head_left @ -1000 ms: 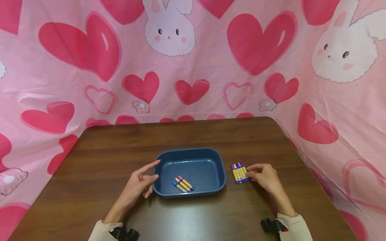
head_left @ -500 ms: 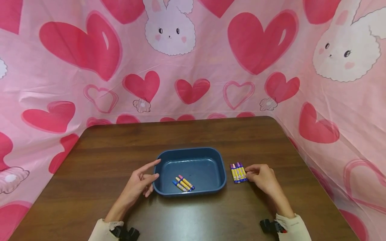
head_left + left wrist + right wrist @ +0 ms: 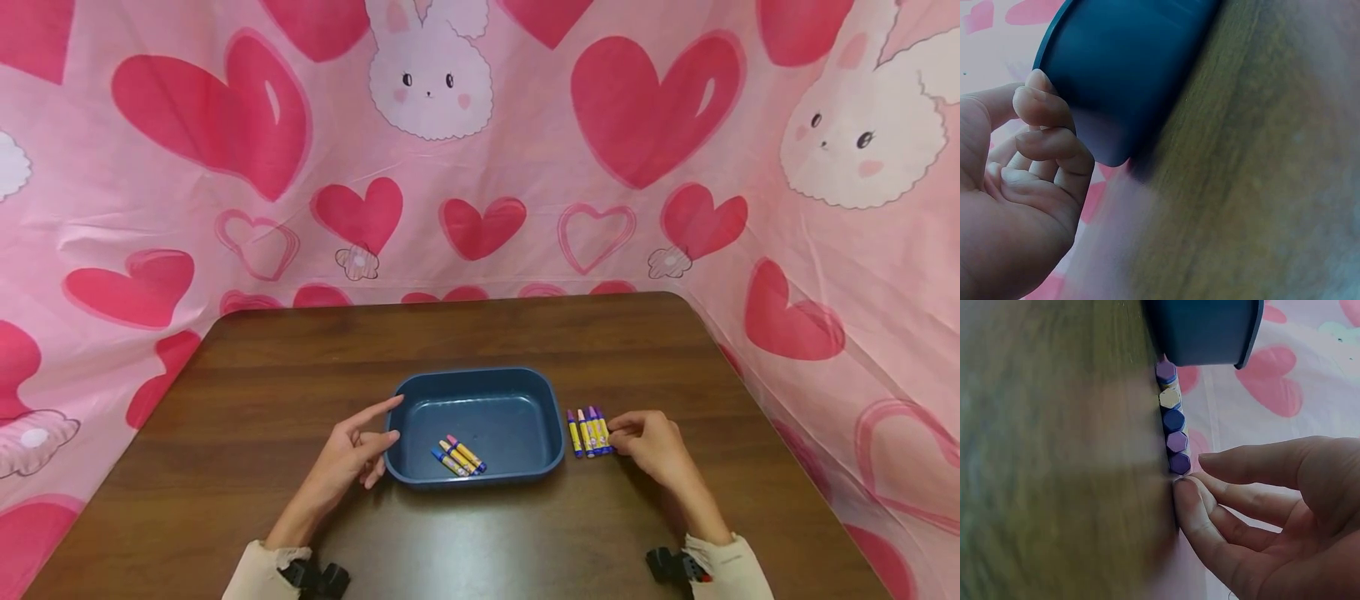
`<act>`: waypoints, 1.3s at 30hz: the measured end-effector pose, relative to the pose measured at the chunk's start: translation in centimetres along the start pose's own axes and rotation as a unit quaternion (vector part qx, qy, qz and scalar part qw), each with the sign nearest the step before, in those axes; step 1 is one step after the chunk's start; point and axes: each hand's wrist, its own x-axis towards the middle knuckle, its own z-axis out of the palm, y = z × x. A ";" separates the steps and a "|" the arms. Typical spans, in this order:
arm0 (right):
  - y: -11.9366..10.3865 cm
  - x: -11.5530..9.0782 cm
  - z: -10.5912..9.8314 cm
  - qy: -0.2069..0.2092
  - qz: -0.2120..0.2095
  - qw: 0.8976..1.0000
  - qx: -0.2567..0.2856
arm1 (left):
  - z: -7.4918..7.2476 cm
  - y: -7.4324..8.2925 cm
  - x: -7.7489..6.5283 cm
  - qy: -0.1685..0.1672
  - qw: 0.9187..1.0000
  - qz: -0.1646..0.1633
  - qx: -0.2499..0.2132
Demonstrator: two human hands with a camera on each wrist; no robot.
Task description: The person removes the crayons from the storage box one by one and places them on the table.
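Note:
My left hand [image 3: 345, 454] is at the left end of a dark blue plastic tray [image 3: 556, 417], index fingertip and thumb tip resting on its rim; the other fingers bend below, outside the wall. Several crayons with yellow wrappers [image 3: 459, 456] lie inside, near the front. Right of the tray, a row of crayons [image 3: 588, 432], mostly purple-tipped, lies side by side on the table. The fingertips of my right hand [image 3: 652, 446] touch the right side of this row. In the right wrist view, crayon ends [image 3: 1174, 420] line up between the tray and those fingertips.
The brown wooden table [image 3: 480, 542] reaches back to a pink curtain [image 3: 480, 167] printed with hearts and rabbits. Both wrists wear small black cameras, and cream sleeves cover the forearms.
The crayon row has shifted left, closer to the tray, with my right fingertips following against it. Its leftmost crayon now stands slightly apart. My left hand has kept its place at the rim.

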 end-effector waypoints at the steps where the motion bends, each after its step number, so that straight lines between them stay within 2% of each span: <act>1: -0.1 0.0 0.1 -0.002 -0.001 1.000 0.002 | 0.0 0.0 0.0 0.000 1.000 0.000 0.000; 12: -0.9 0.2 0.4 -0.002 -0.010 1.000 0.000 | -0.3 0.1 -0.1 0.000 1.000 0.016 0.004; 17: -0.9 0.3 0.4 -0.001 -0.012 1.000 -0.003 | -0.2 0.2 -0.1 0.007 1.000 0.013 0.009; 21: -1.2 0.2 0.2 0.015 -0.018 1.000 -0.019 | -0.1 0.1 0.1 0.004 1.000 0.012 0.018; 24: -1.8 0.1 -0.1 0.044 -0.032 0.998 -0.034 | -0.1 0.1 0.3 0.003 1.000 0.012 0.023; 29: -4.4 0.1 -0.5 0.093 -0.085 0.991 -0.051 | 0.0 0.2 0.3 0.008 1.000 0.007 0.026; 31: -5.8 0.1 -0.4 0.099 -0.107 0.988 -0.054 | 0.0 0.1 0.3 0.007 1.000 0.005 0.026; 34: -8.0 0.1 0.1 0.088 -0.137 0.986 -0.048 | 0.0 0.0 0.2 0.005 1.000 0.005 0.027; 39: -11.2 0.3 1.8 0.045 -0.175 0.983 -0.022 | 0.0 -0.1 0.0 0.011 1.000 0.005 0.023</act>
